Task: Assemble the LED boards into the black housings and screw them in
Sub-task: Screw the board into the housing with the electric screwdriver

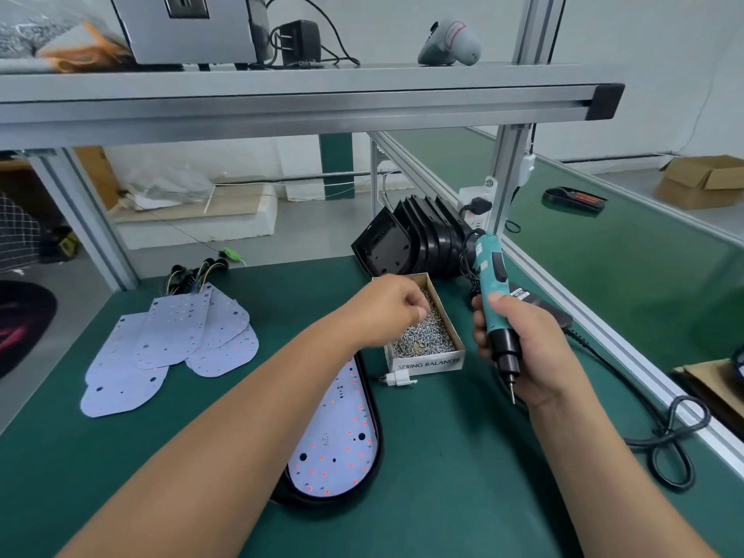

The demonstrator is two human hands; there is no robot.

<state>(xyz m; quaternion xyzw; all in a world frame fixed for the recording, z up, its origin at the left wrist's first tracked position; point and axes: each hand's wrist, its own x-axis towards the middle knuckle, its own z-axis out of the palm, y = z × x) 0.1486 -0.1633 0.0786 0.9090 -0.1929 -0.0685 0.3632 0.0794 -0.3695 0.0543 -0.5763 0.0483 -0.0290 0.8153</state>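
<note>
A white LED board (342, 445) lies inside a black housing (374, 473) on the green mat, partly under my left forearm. My left hand (390, 308) hovers over a small cardboard box of screws (426, 336), fingers curled down into the screws; whether it holds one is hidden. My right hand (519, 352) grips a teal electric screwdriver (493, 292), bit pointing down to the right of the box. Several loose LED boards (169, 348) lie at the left. A stack of empty black housings (414, 239) stands behind the box.
The screwdriver's black cable (668, 436) loops along the right edge by an aluminium rail (604, 328). A small white connector (398, 380) lies in front of the box. An overhead shelf (282, 98) spans the bench. Wire bundles (197, 271) sit behind the loose boards.
</note>
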